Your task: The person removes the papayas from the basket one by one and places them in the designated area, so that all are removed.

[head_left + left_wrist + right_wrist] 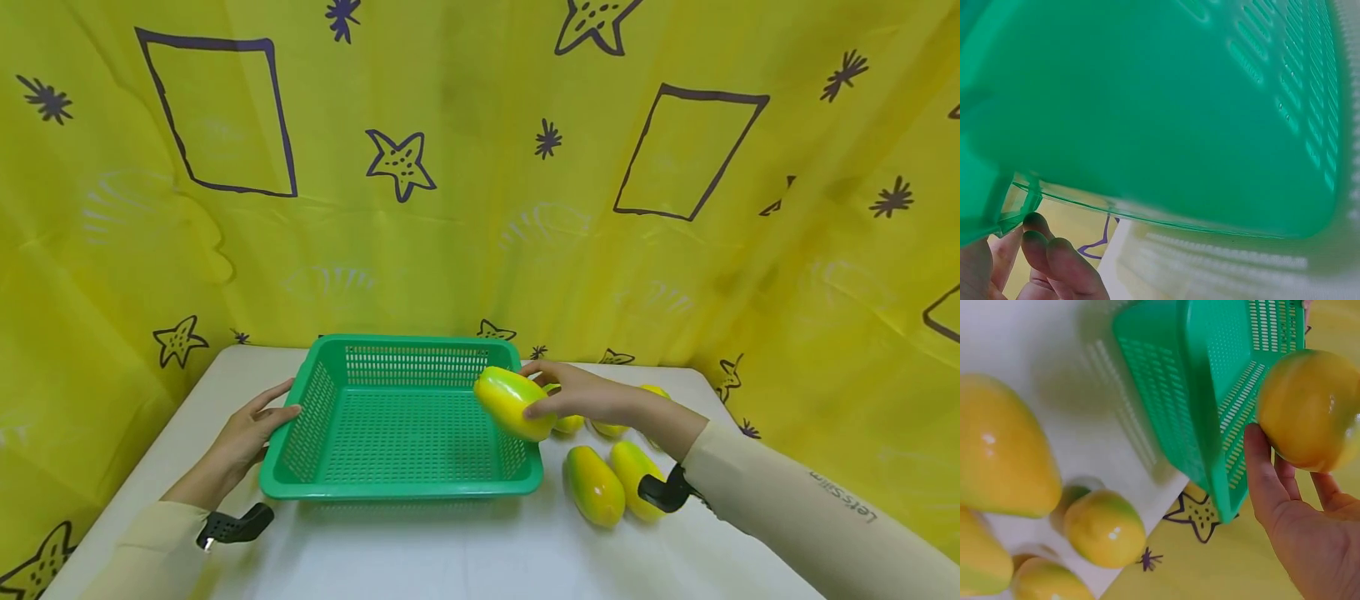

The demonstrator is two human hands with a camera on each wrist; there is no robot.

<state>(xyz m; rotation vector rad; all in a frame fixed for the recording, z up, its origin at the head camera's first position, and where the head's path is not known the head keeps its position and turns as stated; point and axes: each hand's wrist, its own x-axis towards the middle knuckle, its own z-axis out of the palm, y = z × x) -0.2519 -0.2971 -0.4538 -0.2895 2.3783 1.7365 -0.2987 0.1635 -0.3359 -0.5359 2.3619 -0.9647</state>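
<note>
A green plastic basket [405, 490] with slotted walls stands on the table, and nothing lies inside it. My left hand [240, 437] grips its left rim, thumb over the edge; in the left wrist view curled fingertips [1069, 262] show beneath the rim. With my right hand [573, 392] I hold a yellow-green papaya [510, 402] by its sides, over the basket's right edge. The right wrist view shows this papaya [1310, 409] end-on, raised above the fingers.
Two papayas lie side by side right of the basket, the nearer papaya [595, 485] closest to it. Several more, such as one papaya [567, 423], sit behind, partly hidden by my right arm. A yellow patterned curtain [465, 250] hangs behind the white table [420, 558].
</note>
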